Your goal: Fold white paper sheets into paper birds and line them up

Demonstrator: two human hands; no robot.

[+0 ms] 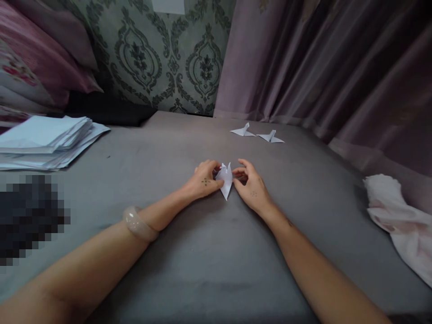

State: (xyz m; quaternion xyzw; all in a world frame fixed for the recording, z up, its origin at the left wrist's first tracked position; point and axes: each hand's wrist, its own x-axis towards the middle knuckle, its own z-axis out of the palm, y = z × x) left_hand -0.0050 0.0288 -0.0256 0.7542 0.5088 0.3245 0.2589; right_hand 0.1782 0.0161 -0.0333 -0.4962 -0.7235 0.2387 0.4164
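A small folded white paper crane (225,181) is between my two hands above the grey cloth, one pointed end toward me and two narrow tips at the far end. My left hand (205,179) grips its left side, thumb on the near face and fingers behind. On the other side, my right hand (250,184) is beside the crane with its fingers apart and curved; the thumb tip is close to the paper's right edge. Whether that thumb touches the paper I cannot make out. A pale bangle (139,225) circles my left wrist.
Two folded paper cranes (243,130) (271,136) rest toward the back right. At the left lies a stack of white paper (43,141), with a black cloth (111,110) behind it. A pale pink cloth (401,216) is at the right, and curtains (283,58) hang behind.
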